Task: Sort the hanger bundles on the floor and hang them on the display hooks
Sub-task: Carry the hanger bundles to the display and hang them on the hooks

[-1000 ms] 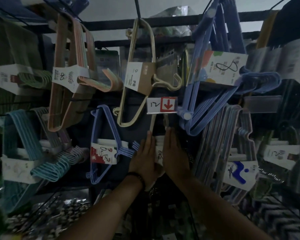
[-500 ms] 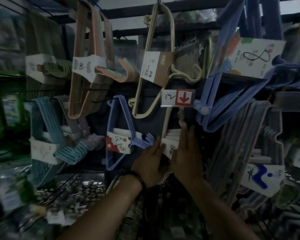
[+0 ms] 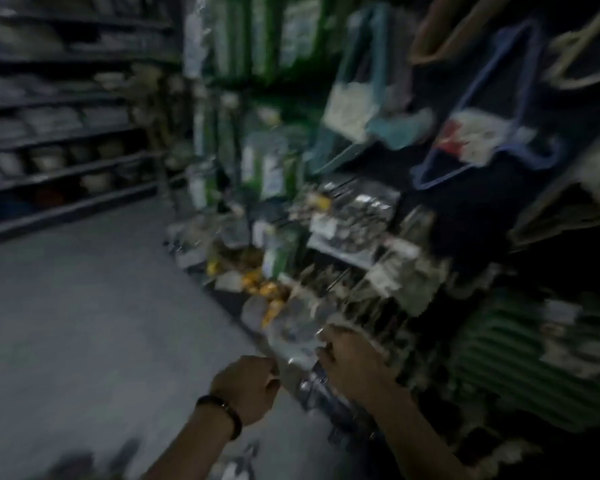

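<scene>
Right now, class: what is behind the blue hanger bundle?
A dark backing panel shows through the blue hanger bundle; its red-and-white label covers the rest, and blur hides how it hangs.

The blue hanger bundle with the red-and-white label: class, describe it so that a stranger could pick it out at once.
Start at the display rack that fills the right side, beside the grey floor. In its upper rows, right of the teal hanger bundle with its plain white label, hangs the blue hanger bundle. Only its label shows a red patch.
</scene>
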Action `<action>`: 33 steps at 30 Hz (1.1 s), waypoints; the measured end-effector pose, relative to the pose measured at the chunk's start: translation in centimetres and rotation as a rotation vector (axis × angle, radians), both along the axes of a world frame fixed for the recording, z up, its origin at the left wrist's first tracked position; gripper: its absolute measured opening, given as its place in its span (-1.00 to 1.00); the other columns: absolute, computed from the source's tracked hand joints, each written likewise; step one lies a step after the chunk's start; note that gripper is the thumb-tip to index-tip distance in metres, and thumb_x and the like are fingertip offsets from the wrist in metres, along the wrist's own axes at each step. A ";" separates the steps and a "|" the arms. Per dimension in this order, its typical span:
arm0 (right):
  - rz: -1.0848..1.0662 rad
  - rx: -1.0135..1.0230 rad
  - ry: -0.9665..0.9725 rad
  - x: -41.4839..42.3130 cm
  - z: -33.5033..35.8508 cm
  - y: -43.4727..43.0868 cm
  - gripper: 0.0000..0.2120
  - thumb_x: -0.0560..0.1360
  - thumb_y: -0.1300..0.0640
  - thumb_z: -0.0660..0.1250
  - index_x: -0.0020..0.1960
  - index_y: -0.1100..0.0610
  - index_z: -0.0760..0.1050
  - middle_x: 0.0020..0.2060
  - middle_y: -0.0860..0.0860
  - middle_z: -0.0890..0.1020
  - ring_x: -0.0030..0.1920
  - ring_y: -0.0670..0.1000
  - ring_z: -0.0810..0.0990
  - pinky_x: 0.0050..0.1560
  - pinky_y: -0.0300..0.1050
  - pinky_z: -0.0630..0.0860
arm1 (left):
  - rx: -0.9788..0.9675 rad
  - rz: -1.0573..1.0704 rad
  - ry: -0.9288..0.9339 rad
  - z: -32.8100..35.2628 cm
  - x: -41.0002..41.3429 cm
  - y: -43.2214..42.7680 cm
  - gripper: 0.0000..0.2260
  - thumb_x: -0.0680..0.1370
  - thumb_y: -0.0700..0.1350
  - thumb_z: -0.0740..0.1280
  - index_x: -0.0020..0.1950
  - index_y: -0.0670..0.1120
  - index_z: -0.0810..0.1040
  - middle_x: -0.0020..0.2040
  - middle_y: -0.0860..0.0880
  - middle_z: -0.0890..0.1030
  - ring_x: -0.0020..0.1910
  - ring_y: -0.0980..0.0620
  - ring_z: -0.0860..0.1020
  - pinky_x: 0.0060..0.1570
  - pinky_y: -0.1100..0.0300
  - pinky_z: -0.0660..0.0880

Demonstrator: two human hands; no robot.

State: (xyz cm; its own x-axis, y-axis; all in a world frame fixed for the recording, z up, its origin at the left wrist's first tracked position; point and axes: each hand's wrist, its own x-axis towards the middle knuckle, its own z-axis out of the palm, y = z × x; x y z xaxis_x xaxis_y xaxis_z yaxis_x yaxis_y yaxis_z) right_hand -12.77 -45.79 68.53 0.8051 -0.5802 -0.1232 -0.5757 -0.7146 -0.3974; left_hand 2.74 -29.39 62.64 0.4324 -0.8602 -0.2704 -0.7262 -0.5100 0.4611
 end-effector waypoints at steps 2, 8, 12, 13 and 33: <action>0.136 0.114 0.130 3.4 -3.6 6.2 -0.78 0.67 -0.05 0.25 0.11 0.10 0.48 -0.15 -0.01 0.55 -0.15 0.00 0.53 -0.01 0.03 0.54 | 0.122 0.168 0.071 -4.1 1.7 9.1 -0.65 0.64 0.21 0.24 0.36 0.13 0.53 0.33 0.04 0.58 0.26 -0.03 0.58 0.29 0.04 0.53; 0.360 0.361 0.408 10.4 -12.4 22.4 -0.72 0.62 -0.09 0.32 0.19 0.09 0.56 0.16 0.11 0.65 0.13 0.13 0.64 0.02 -0.11 0.50 | 0.320 0.474 0.225 -10.0 1.8 30.6 -0.66 0.66 0.18 0.22 0.35 0.07 0.55 0.31 0.00 0.60 0.27 -0.02 0.58 0.28 0.08 0.53; 0.464 0.451 0.539 13.0 -16.3 30.1 -0.73 0.63 -0.12 0.29 0.15 0.05 0.54 0.19 0.06 0.64 0.09 0.04 0.62 0.05 -0.12 0.51 | 0.348 0.670 0.319 -11.9 0.7 39.2 -0.70 0.65 0.12 0.27 0.31 0.05 0.60 0.27 0.02 0.62 0.25 -0.01 0.59 0.27 0.11 0.52; 0.480 0.465 0.563 13.7 -17.2 31.5 -0.68 0.64 -0.14 0.29 0.22 0.07 0.56 0.20 0.03 0.63 0.12 0.03 0.61 0.11 -0.10 0.54 | 0.341 0.733 0.350 -12.4 0.5 40.8 -0.72 0.64 0.10 0.30 0.29 0.04 0.62 0.24 0.01 0.64 0.23 -0.02 0.60 0.26 0.10 0.53; 0.588 0.550 0.804 38.3 -54.7 43.9 -0.82 0.64 -0.05 0.27 0.08 0.03 0.57 0.01 -0.02 0.65 0.01 0.03 0.62 0.00 -0.09 0.54 | 0.293 1.171 0.814 -45.7 15.6 50.1 -0.76 0.73 -0.01 0.18 0.28 -0.03 0.56 0.17 -0.02 0.65 0.09 0.05 0.63 0.00 0.28 0.55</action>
